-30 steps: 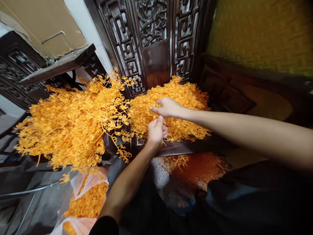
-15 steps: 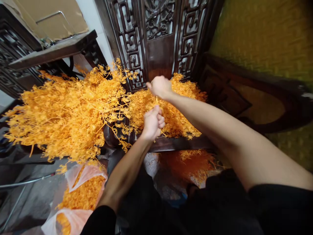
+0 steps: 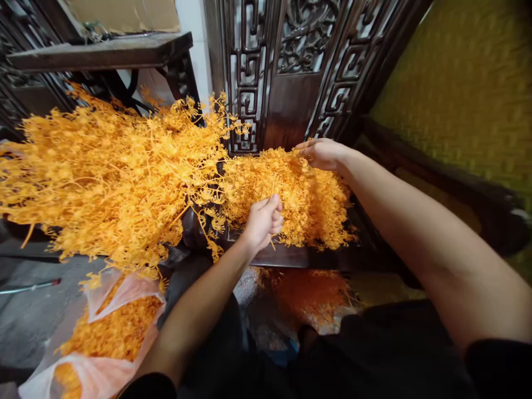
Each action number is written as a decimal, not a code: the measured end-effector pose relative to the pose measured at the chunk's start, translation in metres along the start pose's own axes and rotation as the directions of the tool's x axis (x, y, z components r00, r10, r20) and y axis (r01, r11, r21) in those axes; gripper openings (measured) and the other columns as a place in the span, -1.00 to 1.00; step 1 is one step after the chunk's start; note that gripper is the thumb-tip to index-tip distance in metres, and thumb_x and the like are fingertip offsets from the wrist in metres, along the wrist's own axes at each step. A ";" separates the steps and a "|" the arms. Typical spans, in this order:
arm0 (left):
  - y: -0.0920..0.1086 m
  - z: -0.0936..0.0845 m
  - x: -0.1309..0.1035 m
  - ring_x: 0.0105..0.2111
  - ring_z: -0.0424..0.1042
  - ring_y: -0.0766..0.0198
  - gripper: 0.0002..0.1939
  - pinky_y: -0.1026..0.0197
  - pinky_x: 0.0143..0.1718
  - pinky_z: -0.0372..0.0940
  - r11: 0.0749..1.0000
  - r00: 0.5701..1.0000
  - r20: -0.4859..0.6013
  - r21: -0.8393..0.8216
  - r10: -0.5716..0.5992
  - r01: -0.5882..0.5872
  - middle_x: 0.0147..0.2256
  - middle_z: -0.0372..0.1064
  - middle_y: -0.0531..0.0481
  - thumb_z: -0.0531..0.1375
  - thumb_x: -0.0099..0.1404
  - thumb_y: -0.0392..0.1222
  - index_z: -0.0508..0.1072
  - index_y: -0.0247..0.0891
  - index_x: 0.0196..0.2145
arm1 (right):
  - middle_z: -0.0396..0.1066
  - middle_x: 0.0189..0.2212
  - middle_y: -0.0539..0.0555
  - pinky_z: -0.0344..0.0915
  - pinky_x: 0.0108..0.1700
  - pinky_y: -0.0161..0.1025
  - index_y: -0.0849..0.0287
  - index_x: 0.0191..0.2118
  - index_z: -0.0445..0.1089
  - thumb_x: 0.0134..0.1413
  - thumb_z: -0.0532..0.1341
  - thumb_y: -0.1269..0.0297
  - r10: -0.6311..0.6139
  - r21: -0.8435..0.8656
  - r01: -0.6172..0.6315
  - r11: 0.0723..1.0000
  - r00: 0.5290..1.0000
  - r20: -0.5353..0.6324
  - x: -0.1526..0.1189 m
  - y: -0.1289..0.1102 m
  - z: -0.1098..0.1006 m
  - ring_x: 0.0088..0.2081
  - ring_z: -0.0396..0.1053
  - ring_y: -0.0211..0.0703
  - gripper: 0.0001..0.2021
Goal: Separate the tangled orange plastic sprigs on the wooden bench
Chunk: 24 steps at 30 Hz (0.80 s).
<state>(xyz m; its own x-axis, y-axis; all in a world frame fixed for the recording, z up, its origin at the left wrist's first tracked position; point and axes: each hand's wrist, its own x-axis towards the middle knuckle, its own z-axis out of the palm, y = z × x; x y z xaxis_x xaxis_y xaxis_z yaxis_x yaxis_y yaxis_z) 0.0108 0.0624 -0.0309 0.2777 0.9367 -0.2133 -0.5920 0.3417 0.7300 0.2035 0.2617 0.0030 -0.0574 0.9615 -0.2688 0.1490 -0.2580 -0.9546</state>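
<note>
Closed in a fist, my left hand (image 3: 264, 223) holds an orange plastic sprig by its thin stem, whose ends poke out above and below the fingers. The sprig's head merges with the pile behind, so its outline is unclear. My right hand (image 3: 323, 153) is at the back right edge of a pile of orange sprigs (image 3: 318, 205), fingers stretched out and reaching over its top; their contact with the pile is hard to make out. This pile lies on a dark carved wooden seat (image 3: 286, 257). Left of it spreads a larger, looser heap of branched orange sprigs (image 3: 120, 177).
At the lower left, a clear plastic bag (image 3: 100, 368) contains small orange pieces. More orange material (image 3: 313, 291) is below the seat. A carved wooden backrest (image 3: 293, 108) rises behind, a wooden ledge (image 3: 103, 54) stands at upper left, and a woven yellow panel (image 3: 465, 105) at right.
My right hand has moved right, away from my left hand, and its fingers have opened out. My left hand remains closed around the stem. The view has shifted slightly.
</note>
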 end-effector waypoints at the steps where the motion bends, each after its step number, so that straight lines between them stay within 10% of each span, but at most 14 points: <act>1: 0.000 0.000 0.001 -0.75 -0.19 0.55 -0.60 0.41 -0.71 -0.29 1.000 1.000 -0.001 -0.003 0.000 0.000 -0.70 -0.15 0.29 0.23 0.37 0.04 0.24 -0.26 -0.47 | 0.39 -0.49 0.05 0.35 -0.52 -0.32 0.18 -0.27 0.40 0.06 0.21 0.62 -0.005 -0.013 0.005 1.000 1.000 0.000 -0.002 0.000 -0.003 -0.46 0.42 -0.20 -0.80; 12: -0.001 -0.001 0.004 -0.75 -0.21 0.54 -0.64 0.41 -0.70 -0.29 1.000 0.999 -0.035 -0.011 0.009 -0.009 -0.70 -0.15 0.27 0.16 0.43 -0.06 0.25 -0.26 -0.48 | 0.35 -0.56 0.03 0.26 -0.59 -0.31 0.23 -0.35 0.49 0.09 0.42 0.14 -0.371 -0.363 0.312 0.878 0.923 -0.103 -0.002 0.007 -0.025 -0.60 0.20 -0.33 -0.76; 24: 0.002 -0.005 0.004 -0.73 -0.19 0.54 -0.61 0.39 -0.69 -0.28 0.998 0.997 -0.042 0.000 0.057 -0.057 -0.68 -0.16 0.27 0.26 0.35 0.02 0.26 -0.27 -0.47 | 0.52 -0.33 0.12 0.48 -0.17 -0.03 0.20 0.12 0.42 -0.01 0.28 0.56 -0.341 -0.692 0.322 0.646 0.933 0.116 -0.027 0.021 -0.039 -0.28 0.50 -0.01 -0.49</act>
<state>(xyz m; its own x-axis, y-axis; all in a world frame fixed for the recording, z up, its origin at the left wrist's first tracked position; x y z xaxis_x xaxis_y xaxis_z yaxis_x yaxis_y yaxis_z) 0.0064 0.0677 -0.0336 0.2116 0.9571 -0.1981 -0.6070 0.2876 0.7409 0.2461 0.2341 -0.0045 -0.2186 0.9740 0.0600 0.7607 0.2086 -0.6147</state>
